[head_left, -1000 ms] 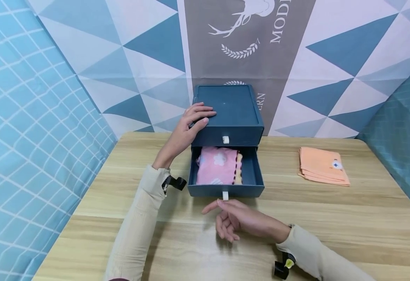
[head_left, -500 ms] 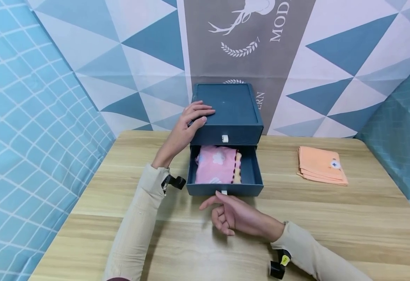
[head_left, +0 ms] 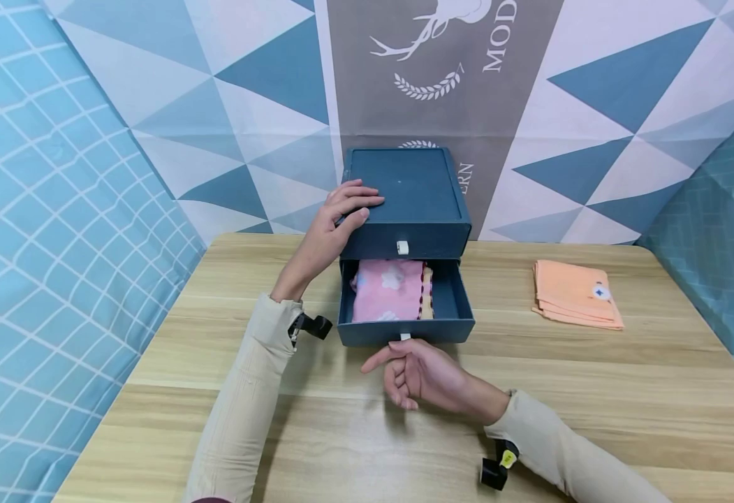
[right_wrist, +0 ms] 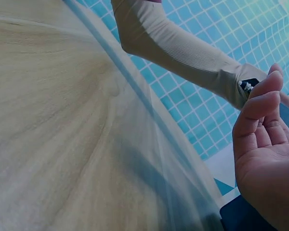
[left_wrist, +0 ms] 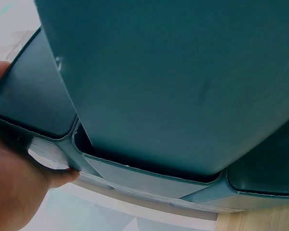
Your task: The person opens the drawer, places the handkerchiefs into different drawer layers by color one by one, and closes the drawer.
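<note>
A dark blue two-drawer box (head_left: 401, 185) stands on the table. Its lower drawer (head_left: 406, 334) is pulled out, and a folded pink cloth (head_left: 387, 292) with white cloud shapes lies inside beside a strip with yellow and dark trim. My left hand (head_left: 335, 227) rests on the top left of the box, fingers flat, thumb near the front edge. My right hand (head_left: 432, 377) is at the lower drawer's front; its thumb touches or nearly touches the white pull tab (head_left: 406, 337), index finger straight, other fingers loosely bent. The right wrist view shows the hand with nothing in it.
A folded orange cloth (head_left: 577, 295) with a small face patch lies on the wooden table (head_left: 593, 391) to the right. Behind the box stands a patterned backdrop (head_left: 266, 105). The upper drawer (head_left: 417, 243) is closed.
My right hand has risen slightly towards the box, its thumb coming up to the drawer tab. The lower drawer has slid in a little. My left hand has stayed in place on the box.
</note>
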Tool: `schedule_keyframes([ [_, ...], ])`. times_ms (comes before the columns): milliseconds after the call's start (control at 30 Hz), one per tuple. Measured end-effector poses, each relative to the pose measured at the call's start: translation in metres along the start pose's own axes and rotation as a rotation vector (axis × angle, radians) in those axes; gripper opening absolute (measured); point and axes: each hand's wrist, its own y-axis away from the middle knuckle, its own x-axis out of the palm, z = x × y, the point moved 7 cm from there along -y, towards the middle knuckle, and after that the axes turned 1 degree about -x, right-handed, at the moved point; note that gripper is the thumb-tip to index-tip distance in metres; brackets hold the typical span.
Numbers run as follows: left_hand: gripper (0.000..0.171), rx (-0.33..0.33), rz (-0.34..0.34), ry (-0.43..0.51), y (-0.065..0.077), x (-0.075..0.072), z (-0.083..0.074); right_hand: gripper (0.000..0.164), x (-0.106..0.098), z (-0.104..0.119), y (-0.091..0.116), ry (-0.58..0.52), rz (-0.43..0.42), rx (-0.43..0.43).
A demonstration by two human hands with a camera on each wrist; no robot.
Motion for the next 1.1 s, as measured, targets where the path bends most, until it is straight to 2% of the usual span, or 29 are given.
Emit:
schedule_keyframes([
  [567, 0.033, -0.009, -0.009, -0.007, 0.001, 0.0, 0.0, 0.052, -0.01, 0.003, -0.011, 0.032, -0.037, -0.008],
  [1100, 0.032, 0.022, -0.017, 0.004, 0.002, 0.0, -0.002, 0.051, -0.021, 0.006, -0.016, 0.067, -0.046, -0.003],
])
